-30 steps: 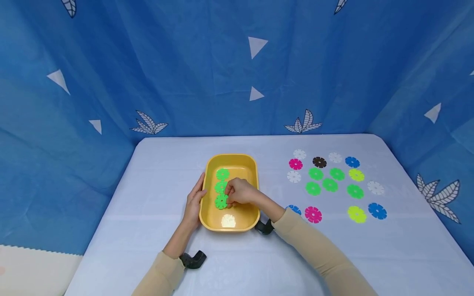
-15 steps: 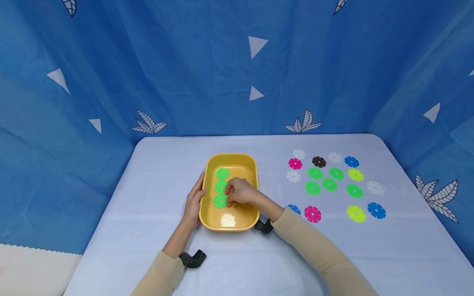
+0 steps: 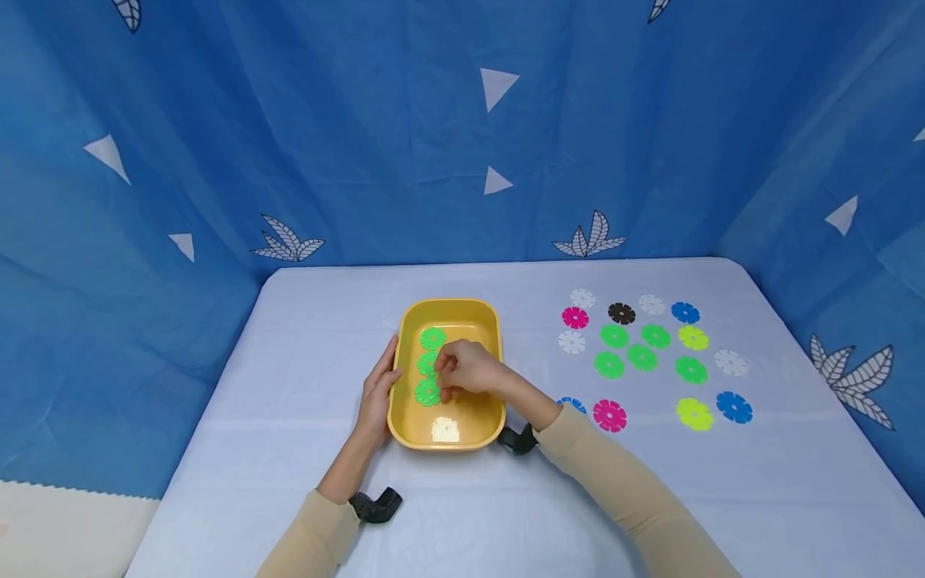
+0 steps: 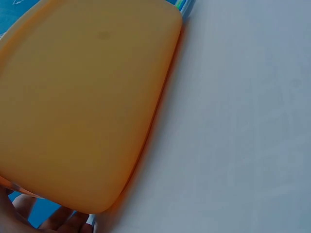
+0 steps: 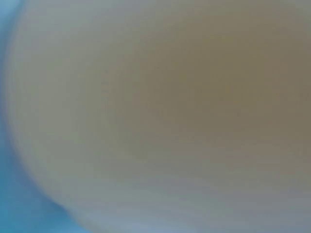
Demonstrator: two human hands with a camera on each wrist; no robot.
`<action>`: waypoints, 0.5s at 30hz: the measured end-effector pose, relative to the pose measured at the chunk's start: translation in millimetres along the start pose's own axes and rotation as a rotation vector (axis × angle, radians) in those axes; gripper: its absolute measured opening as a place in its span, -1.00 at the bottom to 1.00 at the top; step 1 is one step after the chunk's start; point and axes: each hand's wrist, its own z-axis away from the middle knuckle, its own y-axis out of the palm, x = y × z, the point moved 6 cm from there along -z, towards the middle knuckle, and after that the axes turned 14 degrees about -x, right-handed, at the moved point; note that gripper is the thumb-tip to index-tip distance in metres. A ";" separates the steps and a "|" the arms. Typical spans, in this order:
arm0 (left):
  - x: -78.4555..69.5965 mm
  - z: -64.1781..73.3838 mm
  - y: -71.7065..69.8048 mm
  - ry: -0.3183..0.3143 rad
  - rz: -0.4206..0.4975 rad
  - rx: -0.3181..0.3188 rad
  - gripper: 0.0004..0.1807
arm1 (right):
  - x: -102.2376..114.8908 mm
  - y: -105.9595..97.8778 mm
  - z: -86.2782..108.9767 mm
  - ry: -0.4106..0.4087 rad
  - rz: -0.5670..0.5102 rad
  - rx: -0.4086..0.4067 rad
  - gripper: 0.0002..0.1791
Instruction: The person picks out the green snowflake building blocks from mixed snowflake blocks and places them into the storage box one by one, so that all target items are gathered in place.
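I see the left hand [image 3: 374, 401] holding the yellow tray [image 3: 473, 417] by its side, the thumb at the rim, the other fingers partly hidden. The right hand [image 3: 470, 369] is over the tray, its fingers bent; whether they pinch something, I cannot tell. It partly covers the middle one of 3 green discs [image 3: 433, 338] lying inside. The right sleeve [image 3: 614, 466] hides part of a blue disc [image 3: 573, 403].

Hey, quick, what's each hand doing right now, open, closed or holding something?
Left hand: holding the yellow tray by its side.
Right hand: fingers bent beside the green discs; can't tell whether it pinches one.
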 end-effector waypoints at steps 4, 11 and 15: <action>0.2 0.1 0.4 -0.001 -0.001 -0.001 -0.37 | 13.2 -21.7 14.5 -0.047 -0.016 -0.007 -0.78; 0.0 1.9 1.1 -0.005 0.007 -0.006 -0.36 | -7.5 -78.9 56.4 -0.030 0.035 -0.103 -0.75; 0.0 2.1 0.9 -0.007 0.010 -0.001 -0.36 | -40.7 -119.3 79.5 0.009 0.087 -0.178 -0.71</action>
